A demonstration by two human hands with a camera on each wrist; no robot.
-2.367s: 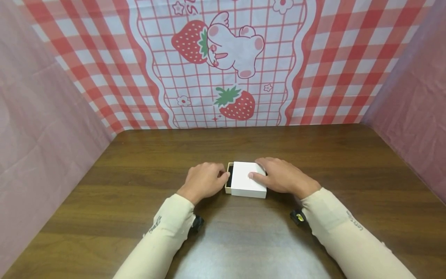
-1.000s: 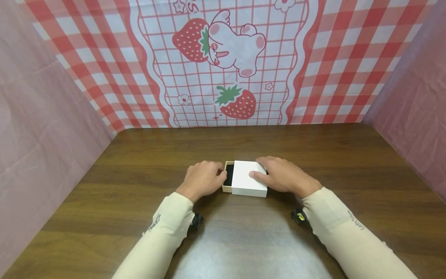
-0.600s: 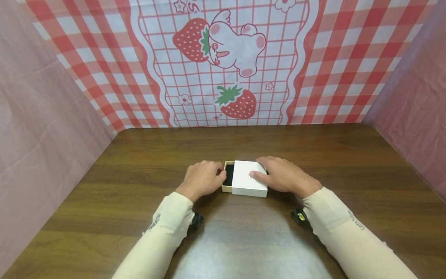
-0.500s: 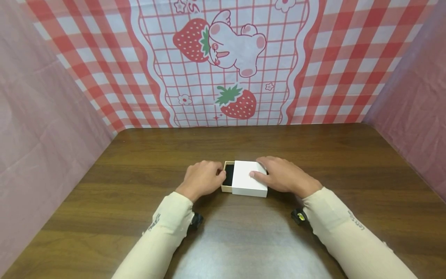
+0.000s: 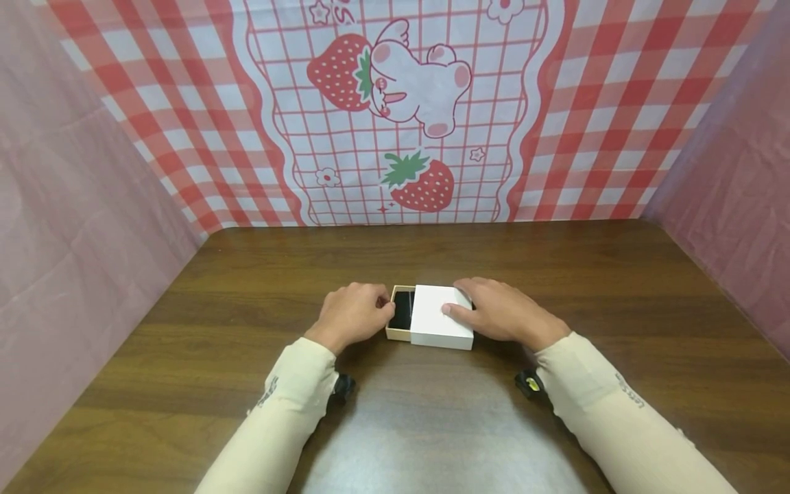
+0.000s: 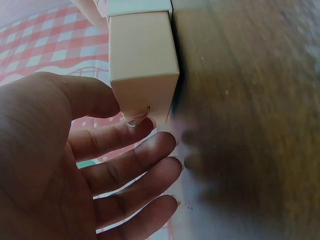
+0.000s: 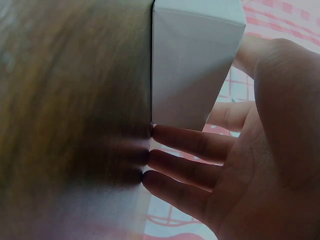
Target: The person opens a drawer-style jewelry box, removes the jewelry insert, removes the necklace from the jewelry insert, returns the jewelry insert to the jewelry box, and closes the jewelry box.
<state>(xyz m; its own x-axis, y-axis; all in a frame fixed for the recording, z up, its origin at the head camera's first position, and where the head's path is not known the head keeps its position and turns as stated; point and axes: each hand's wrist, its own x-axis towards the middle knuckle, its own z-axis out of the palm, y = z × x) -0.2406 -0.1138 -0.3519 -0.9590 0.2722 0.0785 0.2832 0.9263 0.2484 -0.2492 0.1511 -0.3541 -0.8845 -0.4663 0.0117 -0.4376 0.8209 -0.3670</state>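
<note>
A small flat drawer box lies on the wooden table. Its white sleeve (image 5: pixel 439 317) covers the right part, and the tan inner drawer (image 5: pixel 398 335) with a black inside sticks out to the left. In the left wrist view, a thin loop (image 6: pixel 143 117) comes from a slot in the drawer's end. My left hand (image 5: pixel 352 314) has thumb and index finger on that end at the loop, other fingers loosely bent. My right hand (image 5: pixel 509 312) grips the sleeve from the right, thumb on top. Its other fingertips touch the table in the right wrist view.
The brown wooden table (image 5: pixel 407 412) spreads around the box. A red and white checked cloth with strawberries (image 5: pixel 426 185) hangs behind it. Pink cloths (image 5: pixel 74 206) hang at both sides.
My left hand has moved left with the inner drawer, so more of its black inside shows. The right hand and the sleeve have stayed almost in place.
</note>
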